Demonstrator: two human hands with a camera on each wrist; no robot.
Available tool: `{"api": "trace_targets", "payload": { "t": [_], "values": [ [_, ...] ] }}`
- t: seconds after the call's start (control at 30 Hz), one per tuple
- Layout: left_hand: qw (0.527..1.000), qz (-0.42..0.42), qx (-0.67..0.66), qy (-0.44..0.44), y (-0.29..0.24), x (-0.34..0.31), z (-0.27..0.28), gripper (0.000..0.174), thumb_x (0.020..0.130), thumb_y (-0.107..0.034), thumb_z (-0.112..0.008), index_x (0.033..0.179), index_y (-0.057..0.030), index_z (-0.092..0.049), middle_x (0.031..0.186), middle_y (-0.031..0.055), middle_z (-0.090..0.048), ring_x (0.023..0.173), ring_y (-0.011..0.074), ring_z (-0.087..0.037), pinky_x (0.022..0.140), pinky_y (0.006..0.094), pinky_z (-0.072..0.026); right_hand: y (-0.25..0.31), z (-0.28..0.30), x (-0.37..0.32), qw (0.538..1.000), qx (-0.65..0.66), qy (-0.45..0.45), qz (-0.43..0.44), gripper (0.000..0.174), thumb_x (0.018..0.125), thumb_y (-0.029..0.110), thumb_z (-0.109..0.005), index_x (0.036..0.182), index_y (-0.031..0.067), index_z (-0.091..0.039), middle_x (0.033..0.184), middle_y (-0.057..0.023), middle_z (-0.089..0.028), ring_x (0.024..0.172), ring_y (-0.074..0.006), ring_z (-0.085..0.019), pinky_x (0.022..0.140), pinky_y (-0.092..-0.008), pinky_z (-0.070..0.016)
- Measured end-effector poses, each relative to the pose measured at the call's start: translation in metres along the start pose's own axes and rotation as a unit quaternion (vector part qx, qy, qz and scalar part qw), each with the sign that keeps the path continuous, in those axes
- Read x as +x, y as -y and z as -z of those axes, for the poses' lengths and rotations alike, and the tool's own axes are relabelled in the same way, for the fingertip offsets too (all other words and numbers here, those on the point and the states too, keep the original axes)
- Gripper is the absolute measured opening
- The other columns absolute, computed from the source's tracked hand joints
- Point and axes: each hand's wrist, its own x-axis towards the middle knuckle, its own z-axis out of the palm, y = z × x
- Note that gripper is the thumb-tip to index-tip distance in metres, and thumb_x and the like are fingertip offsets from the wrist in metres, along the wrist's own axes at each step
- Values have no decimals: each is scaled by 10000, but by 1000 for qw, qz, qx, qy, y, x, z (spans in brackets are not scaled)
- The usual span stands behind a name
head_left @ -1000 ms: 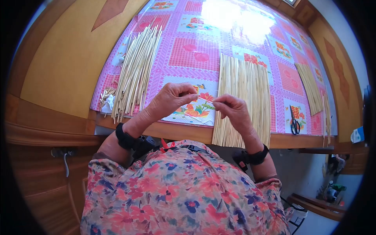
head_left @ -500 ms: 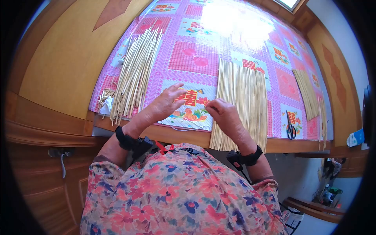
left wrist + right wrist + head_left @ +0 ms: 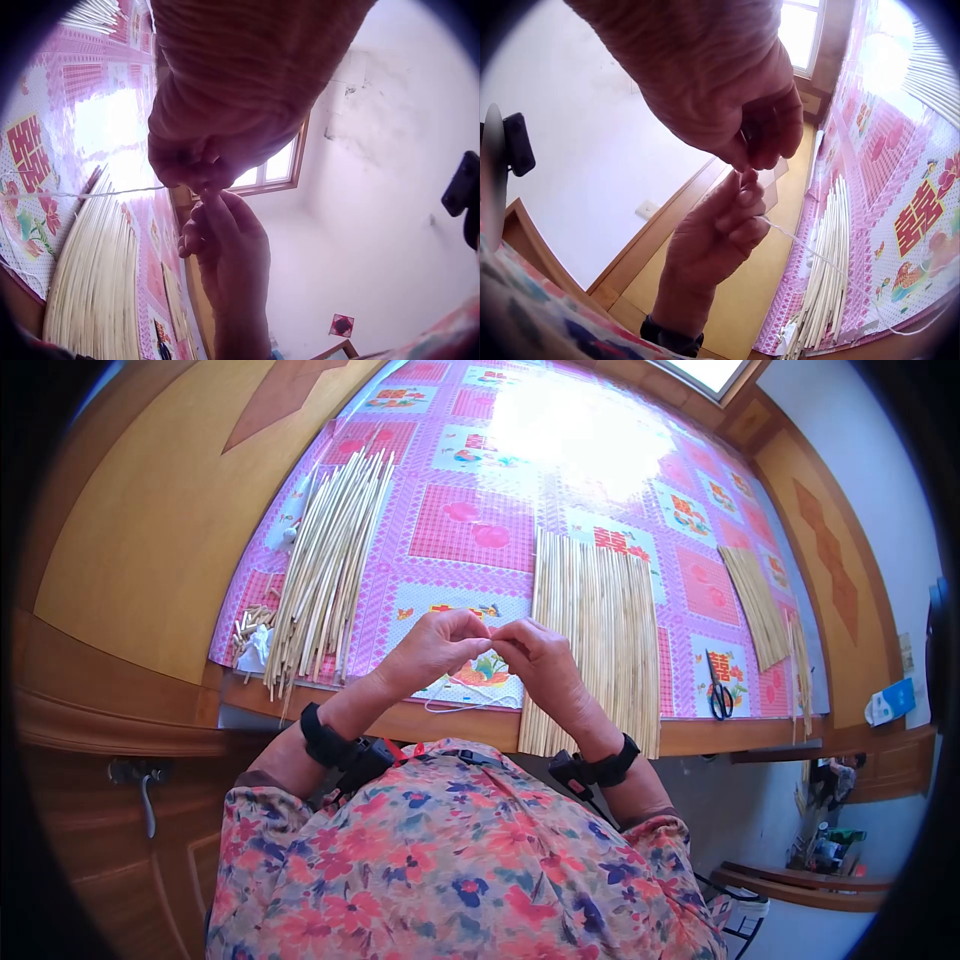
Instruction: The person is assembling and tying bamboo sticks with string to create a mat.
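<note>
Fingertips together over the near side of the table, my left hand (image 3: 432, 655) and right hand (image 3: 548, 668) pinch a thin white string (image 3: 810, 251). In the right wrist view it runs from the left hand's fingers down toward the tablecloth. The left wrist view shows the same string (image 3: 112, 193) stretching off sideways from the fingertips. A loose loop of it lies near the table edge. The spot where both hands pinch is mostly hidden by fingers. Just right of them lies a mat of straight pale stalks (image 3: 595, 630), side by side, its near end past the table edge.
A pile of loose stalks (image 3: 330, 560) lies at left, beside short cut pieces and a crumpled white scrap (image 3: 256, 647). Black-handled scissors (image 3: 720, 695) lie at right, near a smaller stalk bundle (image 3: 755, 605). A patterned pink tablecloth (image 3: 475, 525) covers the table.
Half a second ago the hands were apart, the left with spread fingers; now their fingertips meet again. The head view has shifted slightly, so the table items appear further left and lower.
</note>
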Motion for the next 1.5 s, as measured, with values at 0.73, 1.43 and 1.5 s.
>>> {"api": "trace_targets", "payload": {
  "t": [0.73,1.43,1.5],
  "values": [
    [996,-83,39,-3,-12,-7,4,71,809,-44,-554,840,17,-573,738,-18,-530,688,38,-496,601,188,-429,8,3,-9,961,256,-23,-103,136,818,103,-557,929,27,-577,706,-25,-550,545,-60,-510,485,-189,-420],
    [997,-34,-44,-51,1,-5,9,136,813,-154,-572,817,-18,-577,667,-29,-519,614,30,-472,521,170,-388,9,6,3,839,490,-83,-224,105,807,128,-578,826,25,-565,656,-24,-565,461,-59,-502,400,-181,-412],
    [996,-32,-56,-68,3,-4,10,132,810,-152,-577,828,-22,-587,691,-18,-545,639,30,-491,529,169,-396,10,7,6,830,506,-90,-216,100,807,116,-575,818,19,-556,663,-34,-571,459,-66,-504,394,-184,-407]
  ]
}}
